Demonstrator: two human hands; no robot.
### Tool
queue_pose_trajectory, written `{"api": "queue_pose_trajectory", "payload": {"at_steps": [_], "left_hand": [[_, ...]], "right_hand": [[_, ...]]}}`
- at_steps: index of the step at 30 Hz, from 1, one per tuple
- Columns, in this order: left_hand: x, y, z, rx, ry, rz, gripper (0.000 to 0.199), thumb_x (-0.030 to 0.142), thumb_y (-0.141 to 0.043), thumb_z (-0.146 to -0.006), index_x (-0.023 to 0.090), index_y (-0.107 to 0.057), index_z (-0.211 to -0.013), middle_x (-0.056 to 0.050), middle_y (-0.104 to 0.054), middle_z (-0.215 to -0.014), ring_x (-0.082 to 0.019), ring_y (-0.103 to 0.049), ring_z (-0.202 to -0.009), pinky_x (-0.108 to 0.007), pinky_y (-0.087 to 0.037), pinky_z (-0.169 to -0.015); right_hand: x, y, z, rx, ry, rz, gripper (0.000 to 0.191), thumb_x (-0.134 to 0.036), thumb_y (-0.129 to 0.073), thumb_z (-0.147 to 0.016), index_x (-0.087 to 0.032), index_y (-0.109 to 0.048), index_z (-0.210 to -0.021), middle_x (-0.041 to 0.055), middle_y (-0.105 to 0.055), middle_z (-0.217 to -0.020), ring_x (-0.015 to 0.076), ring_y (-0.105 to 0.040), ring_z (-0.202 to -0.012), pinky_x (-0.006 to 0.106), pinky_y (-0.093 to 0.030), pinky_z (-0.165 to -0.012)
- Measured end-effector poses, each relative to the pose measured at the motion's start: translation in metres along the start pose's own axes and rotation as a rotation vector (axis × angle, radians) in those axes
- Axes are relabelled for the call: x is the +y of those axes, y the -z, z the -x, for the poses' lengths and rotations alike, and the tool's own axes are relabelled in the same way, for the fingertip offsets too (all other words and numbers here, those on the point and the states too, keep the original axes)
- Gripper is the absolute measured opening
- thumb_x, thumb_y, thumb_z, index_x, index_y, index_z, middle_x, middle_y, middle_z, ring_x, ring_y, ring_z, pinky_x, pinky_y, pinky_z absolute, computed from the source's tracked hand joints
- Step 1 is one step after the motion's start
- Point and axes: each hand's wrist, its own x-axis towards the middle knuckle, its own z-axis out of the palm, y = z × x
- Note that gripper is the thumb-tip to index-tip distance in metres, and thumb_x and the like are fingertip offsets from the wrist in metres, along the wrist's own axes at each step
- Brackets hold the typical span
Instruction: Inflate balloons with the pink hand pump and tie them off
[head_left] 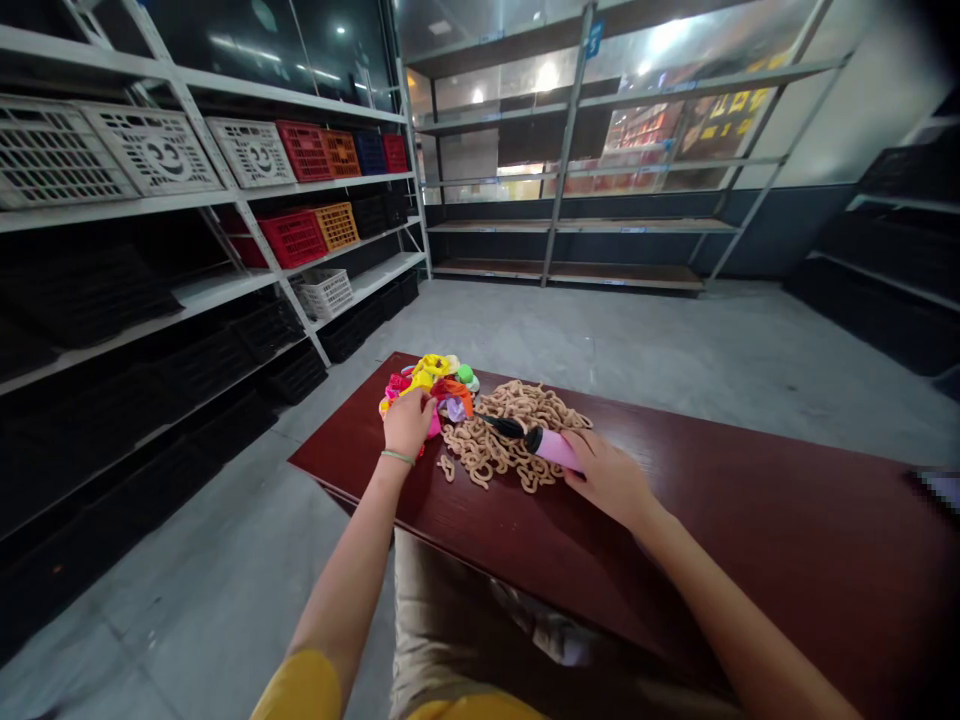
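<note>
My left hand (406, 425), with a thin green band at the wrist, is closed at the edge of a heap of bright deflated balloons (431, 368). Its fingertips pinch an orange balloon (456, 393). A pink hand pump (556, 450) with a black tapered nozzle is gripped in my right hand (604, 475). The nozzle points left, and its tip lies close to the orange balloon; I cannot tell whether they touch. Beneath the pump spreads a pile of tan, curled, rope-like pieces (487, 455). One small tan piece (446, 467) lies apart at the pile's left.
The dark red table (712, 490) reaches far to the right, where a dark flat object (937, 490) lies at its edge. Shelves with white crates (154, 150), red crates (296, 237) and black bins line the left. A metal rack (566, 150) stands behind the table.
</note>
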Motion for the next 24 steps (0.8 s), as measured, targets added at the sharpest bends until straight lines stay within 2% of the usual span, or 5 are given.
{"api": "queue_pose_trajectory", "payload": {"at_steps": [6, 11, 17, 21, 24], "left_hand": [[0.048, -0.022, -0.001, -0.204, 0.487, 1.072, 0.012, 0.028, -0.063, -0.086, 0.017, -0.058, -0.084, -0.001, -0.065, -0.073, -0.012, -0.063, -0.06, -0.022, -0.05, -0.057], [0.084, -0.052, -0.002, -0.401, 0.661, 1.649, 0.01, 0.013, -0.057, -0.089, 0.015, -0.063, -0.097, -0.004, -0.069, -0.084, -0.009, -0.068, -0.072, -0.019, -0.057, -0.069], [0.12, -0.103, 0.0, -0.442, 0.534, 1.811, 0.023, 0.01, -0.053, -0.091, 0.02, -0.063, -0.108, -0.005, -0.071, -0.106, -0.012, -0.069, -0.1, -0.025, -0.055, -0.089], [0.119, -0.13, 0.009, -0.364, 0.623, 1.792, 0.014, 0.017, -0.059, -0.09, 0.021, -0.062, -0.103, -0.003, -0.072, -0.104, -0.011, -0.07, -0.094, -0.024, -0.056, -0.086], [0.112, -0.135, 0.015, -0.3, 0.6, 1.72, 0.021, 0.021, -0.063, -0.088, 0.024, -0.06, -0.109, -0.003, -0.071, -0.107, -0.012, -0.07, -0.095, -0.025, -0.055, -0.087]], "right_hand": [[0.005, 0.007, 0.008, 0.112, -0.083, -0.076, 0.053, -0.035, -0.051, -0.086, -0.016, -0.045, -0.135, 0.0138, -0.063, -0.121, 0.0262, -0.064, -0.098, 0.035, -0.05, -0.074], [0.022, 0.015, 0.022, 0.169, -0.102, -0.122, 0.055, -0.035, -0.051, -0.087, -0.017, -0.042, -0.138, 0.0124, -0.063, -0.122, 0.0258, -0.065, -0.101, 0.037, -0.053, -0.081], [0.04, 0.011, 0.044, 0.323, -0.187, -0.083, 0.055, -0.033, -0.052, -0.088, -0.021, -0.039, -0.14, 0.0119, -0.063, -0.122, 0.0263, -0.065, -0.104, 0.038, -0.054, -0.083], [0.041, 0.011, 0.049, 0.293, -0.198, -0.092, 0.056, -0.032, -0.052, -0.089, -0.025, -0.035, -0.142, 0.0105, -0.063, -0.122, 0.0259, -0.065, -0.102, 0.038, -0.054, -0.082], [0.039, 0.015, 0.047, 0.254, -0.193, -0.118, 0.057, -0.032, -0.051, -0.09, -0.026, -0.035, -0.144, 0.0097, -0.061, -0.125, 0.0246, -0.065, -0.102, 0.036, -0.054, -0.081]]}}
